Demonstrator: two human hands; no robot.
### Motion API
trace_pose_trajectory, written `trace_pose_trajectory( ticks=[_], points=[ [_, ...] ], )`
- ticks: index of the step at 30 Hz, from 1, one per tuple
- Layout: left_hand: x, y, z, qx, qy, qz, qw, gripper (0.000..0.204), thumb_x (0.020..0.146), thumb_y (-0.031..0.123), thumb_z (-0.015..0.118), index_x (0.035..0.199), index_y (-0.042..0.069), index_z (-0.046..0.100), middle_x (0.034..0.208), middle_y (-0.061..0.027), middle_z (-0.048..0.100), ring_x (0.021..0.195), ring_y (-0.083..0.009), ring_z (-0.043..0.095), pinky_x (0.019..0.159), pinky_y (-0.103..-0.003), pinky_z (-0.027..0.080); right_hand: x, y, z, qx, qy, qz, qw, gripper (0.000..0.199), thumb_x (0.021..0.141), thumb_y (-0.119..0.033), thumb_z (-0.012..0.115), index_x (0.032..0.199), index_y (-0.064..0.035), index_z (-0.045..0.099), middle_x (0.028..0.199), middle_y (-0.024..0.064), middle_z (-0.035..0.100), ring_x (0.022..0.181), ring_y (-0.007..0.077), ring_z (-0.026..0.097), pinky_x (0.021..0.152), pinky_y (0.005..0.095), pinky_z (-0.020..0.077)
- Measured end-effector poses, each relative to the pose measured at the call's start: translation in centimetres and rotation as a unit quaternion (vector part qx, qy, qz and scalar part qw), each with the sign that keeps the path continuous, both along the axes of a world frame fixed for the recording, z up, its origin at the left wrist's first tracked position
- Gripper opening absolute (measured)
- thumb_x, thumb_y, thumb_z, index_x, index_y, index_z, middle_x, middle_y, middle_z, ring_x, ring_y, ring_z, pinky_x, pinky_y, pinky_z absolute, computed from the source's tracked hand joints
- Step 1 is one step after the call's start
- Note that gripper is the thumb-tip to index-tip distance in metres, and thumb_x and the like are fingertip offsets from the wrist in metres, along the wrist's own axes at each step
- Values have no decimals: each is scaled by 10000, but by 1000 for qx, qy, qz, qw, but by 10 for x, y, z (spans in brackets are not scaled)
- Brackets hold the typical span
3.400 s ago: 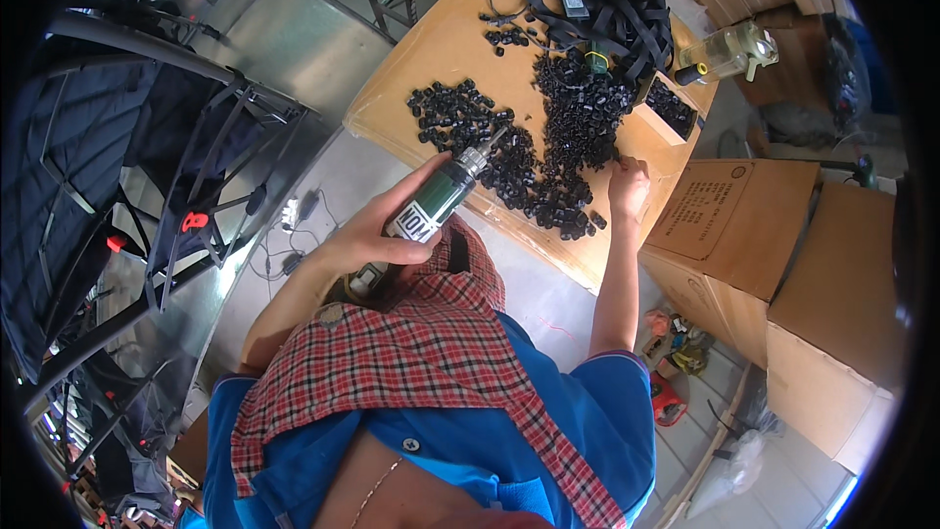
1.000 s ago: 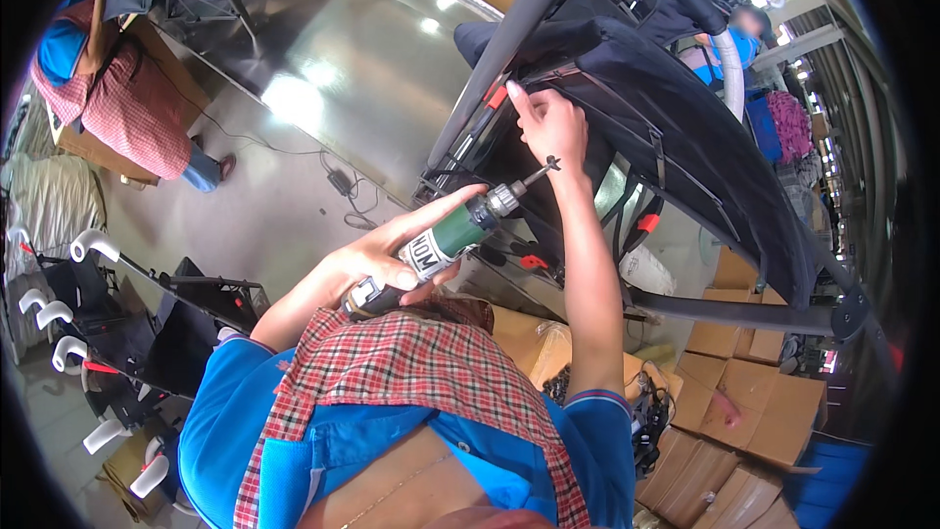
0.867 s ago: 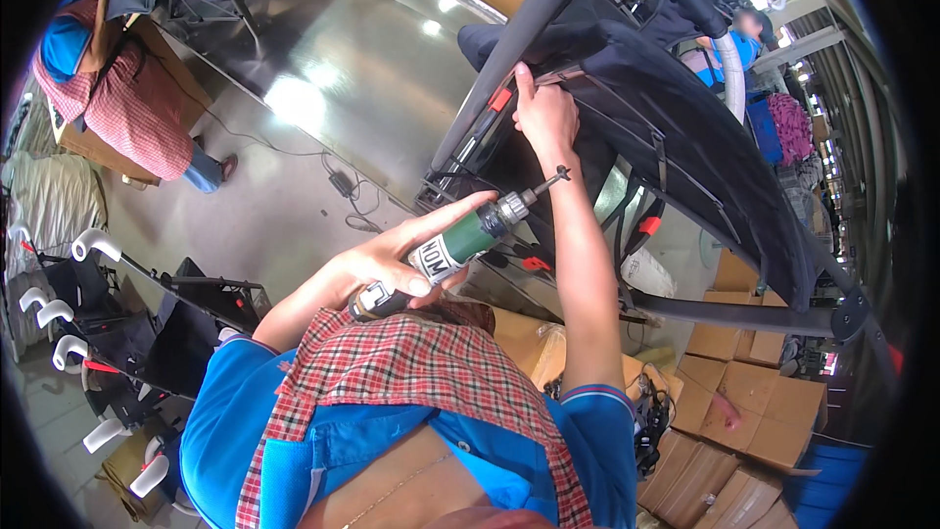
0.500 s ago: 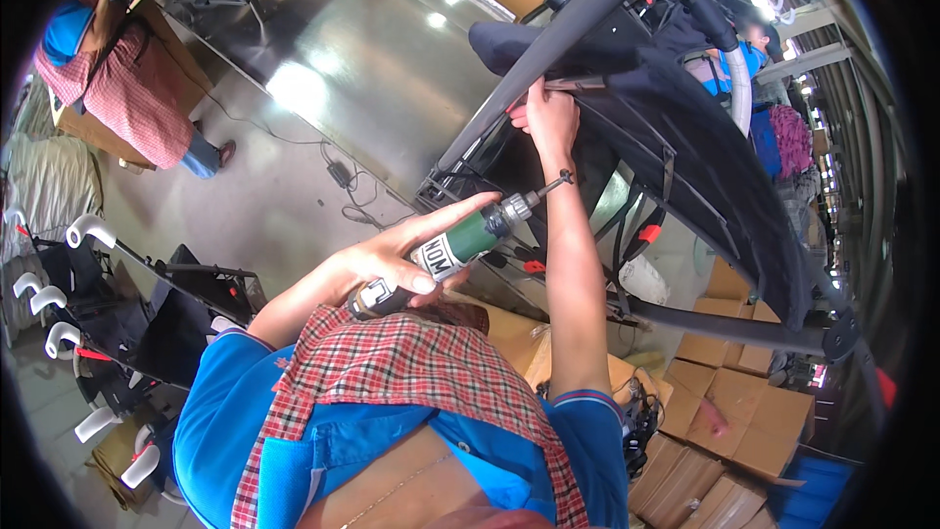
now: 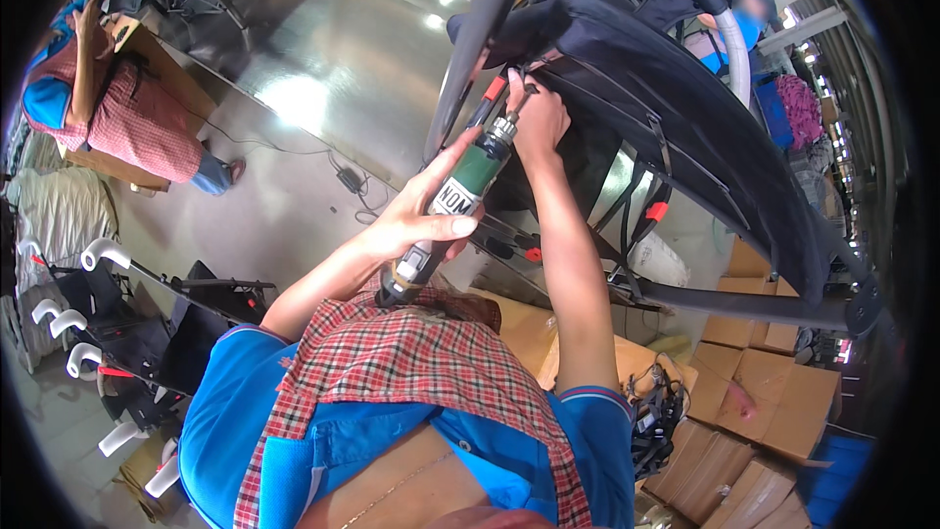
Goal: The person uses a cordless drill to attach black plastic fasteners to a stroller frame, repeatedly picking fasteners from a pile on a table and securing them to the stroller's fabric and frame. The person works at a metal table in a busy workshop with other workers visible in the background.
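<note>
My left hand [image 5: 416,214] is wrapped round a green and black electric screwdriver [image 5: 475,174], tilted up and to the right. Its bit reaches my right hand [image 5: 541,122], whose fingers are closed at the joint of a stroller's dark frame tube [image 5: 477,39] and its black fabric [image 5: 676,103]. What those fingers pinch is hidden behind the bit and the knuckles. A red tab [image 5: 494,88] sits on the frame just left of the right hand.
Stroller frames with white handles [image 5: 106,253] stand at left. Beyond them, a person in a checked apron [image 5: 137,122] works at a carton. A shiny metal table [image 5: 362,49] lies ahead. Cardboard boxes [image 5: 774,397] are stacked at lower right. A cable [image 5: 351,179] trails over the floor.
My left hand has brought the screwdriver up and forward, so its bit has moved from over my right forearm to my right fingers. The stroller frame has shifted and tilted slightly.
</note>
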State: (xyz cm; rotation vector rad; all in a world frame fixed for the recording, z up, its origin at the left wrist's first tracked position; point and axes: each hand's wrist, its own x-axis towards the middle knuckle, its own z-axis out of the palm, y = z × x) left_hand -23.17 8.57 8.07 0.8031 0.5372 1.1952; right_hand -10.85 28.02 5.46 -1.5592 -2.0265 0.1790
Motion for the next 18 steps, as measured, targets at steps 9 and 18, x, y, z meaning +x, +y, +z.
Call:
trace_pose_trajectory(
  ticks=[9, 18],
  points=[
    [20, 24, 7, -16, 153, 129, 980, 1048, 779, 159, 798, 1521, 5, 74, 783, -48, 565, 561, -121, 576, 502, -257, 468, 11, 12, -24, 225, 119, 132, 958, 182, 885, -132, 623, 950, 21, 696, 1122, 175, 621, 1124, 391, 524, 979, 439, 418],
    [25, 34, 6, -31, 213, 134, 967, 1023, 774, 158, 800, 1539, 83, 125, 768, -25, 552, 526, -120, 561, 482, -255, 448, 20, 23, -29, 187, 231, 191, 936, 228, 966, -163, 545, 895, 12, 673, 963, 154, 658, 910, 332, 630, 809, 397, 481]
  ],
)
